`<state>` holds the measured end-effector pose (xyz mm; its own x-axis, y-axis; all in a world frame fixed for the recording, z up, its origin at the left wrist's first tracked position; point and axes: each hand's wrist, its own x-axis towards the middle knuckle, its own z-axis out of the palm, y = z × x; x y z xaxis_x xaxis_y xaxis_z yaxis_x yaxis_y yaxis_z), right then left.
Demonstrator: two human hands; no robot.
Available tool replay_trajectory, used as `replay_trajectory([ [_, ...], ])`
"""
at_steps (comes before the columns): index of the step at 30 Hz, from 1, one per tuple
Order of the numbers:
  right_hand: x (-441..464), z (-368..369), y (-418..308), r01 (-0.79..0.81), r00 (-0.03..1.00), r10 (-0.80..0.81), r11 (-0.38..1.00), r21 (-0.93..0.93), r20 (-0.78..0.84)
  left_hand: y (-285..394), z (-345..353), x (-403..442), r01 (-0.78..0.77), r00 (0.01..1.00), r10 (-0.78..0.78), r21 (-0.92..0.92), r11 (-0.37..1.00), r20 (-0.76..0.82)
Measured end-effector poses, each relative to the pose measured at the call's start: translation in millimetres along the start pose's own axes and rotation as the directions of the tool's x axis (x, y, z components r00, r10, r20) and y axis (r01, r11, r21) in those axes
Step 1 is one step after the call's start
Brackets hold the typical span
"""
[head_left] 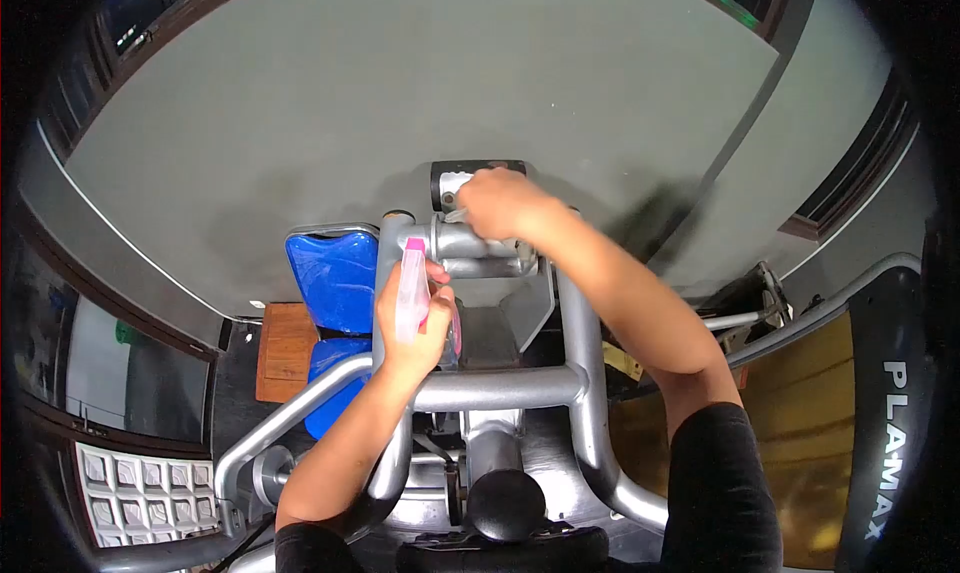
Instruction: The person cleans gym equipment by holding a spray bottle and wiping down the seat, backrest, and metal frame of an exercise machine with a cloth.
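Note:
My left hand is closed around a spray bottle with a translucent white head and a pink nozzle. The bottle's body is mostly hidden behind the fingers. Farther up, my right hand is closed and pressed to the top of a grey metal exercise machine. A bit of pale grey cloth shows under its fingers. Just beyond that hand is a black cylindrical end piece with a white label.
A blue padded chair stands left of the machine, near a wooden box or stool. A grey wall rises behind. To the right is a dark panel lettered PLAMAX. Thick tubes of the frame curve around both my forearms.

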<state>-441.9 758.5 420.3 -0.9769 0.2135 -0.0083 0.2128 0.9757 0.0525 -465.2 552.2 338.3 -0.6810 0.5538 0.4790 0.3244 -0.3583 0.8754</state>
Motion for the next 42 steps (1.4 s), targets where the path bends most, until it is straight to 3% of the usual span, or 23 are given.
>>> replay_trajectory([
  [2, 5, -12, 18, 0.039, 0.998, -0.050, 0.977, 0.211, 0.047, 0, -2, 2, 0.005, 1.000, -0.005, 0.005, 1.000, -0.002],
  [3, 4, -17, 15, 0.039, 0.997, -0.052, 0.976, 0.214, 0.055, -2, -2, 2, -0.013, 1.000, 0.013, 0.036, 0.999, -0.004],
  [6, 2, -8, 15, -0.003, 0.975, 0.039, 0.986, 0.165, -0.219, 0, 0, 0, -0.019, 1.000, 0.018, 0.026, 0.999, 0.017],
  [7, 4, 10, 12, -0.008, 0.974, 0.045, 0.986, 0.165, -0.222, 1, -1, 0, -0.009, 1.000, 0.009, -0.004, 1.000, 0.022],
  [9, 3, 32, -1, 0.056, 0.992, -0.065, 0.995, -0.086, -0.109, 0, 0, 0, -0.015, 1.000, 0.015, -0.003, 1.000, 0.012],
  [13, -28, 19, -10, 0.107, 0.978, -0.118, 0.992, -0.072, -0.173, 1, 0, -1, -0.015, 1.000, 0.015, -0.005, 1.000, -0.018],
  [15, -65, -21, -5, 0.113, 0.985, -0.095, 0.986, 0.123, -0.143, 7, 1, -3, 0.000, 1.000, -0.001, -0.042, 0.999, -0.025],
  [17, -96, -35, 11, 0.096, 0.957, -0.035, 0.975, 0.200, -0.288, 13, 0, -2, 0.004, 0.997, -0.009, 0.055, 0.998, 0.077],
  [18, -114, -40, 22, 0.113, 0.924, -0.014, 0.964, 0.239, -0.383, 12, -1, 1, -0.122, 0.986, 0.094, 0.206, 0.971, 0.138],
  [19, -132, -45, 32, 0.135, 0.881, 0.013, 0.951, 0.277, -0.473, 19, 3, 5, -0.129, 0.984, 0.099, 0.203, 0.971, 0.151],
  [21, -168, -55, 46, -0.018, 0.886, 0.155, 0.953, 0.301, -0.438, 48, 13, 16, -0.321, 0.906, 0.180, 0.345, 0.882, 0.384],
  [23, -193, -53, 55, -0.068, 0.868, 0.260, 0.906, 0.417, -0.424, 70, 22, 26, -0.273, 0.899, 0.105, 0.357, 0.893, 0.426],
  [25, -210, -48, 62, -0.133, 0.871, 0.328, 0.873, 0.469, -0.364, 89, 27, 34, -0.193, 0.821, -0.128, 0.481, 0.855, 0.556],
  [32, -223, -12, 59, -0.075, 0.848, 0.387, 0.764, 0.640, -0.363, 106, 47, 33, -0.338, 0.712, -0.354, 0.738, 0.584, 0.606],
  [34, -219, 3, 62, 0.005, 0.829, 0.359, 0.762, 0.647, -0.429, 105, 49, 29, -0.329, 0.729, -0.343, 0.743, 0.583, 0.592],
  [38, -212, 14, 63, -0.008, 0.825, 0.383, 0.742, 0.670, -0.415, 98, 49, 24, -0.347, 0.763, -0.273, 0.727, 0.593, 0.586],
  [42, -192, 26, 69, 0.036, 0.720, 0.422, 0.770, 0.637, -0.550, 88, 39, 18, -0.356, 0.771, -0.164, 0.630, 0.690, 0.615],
])
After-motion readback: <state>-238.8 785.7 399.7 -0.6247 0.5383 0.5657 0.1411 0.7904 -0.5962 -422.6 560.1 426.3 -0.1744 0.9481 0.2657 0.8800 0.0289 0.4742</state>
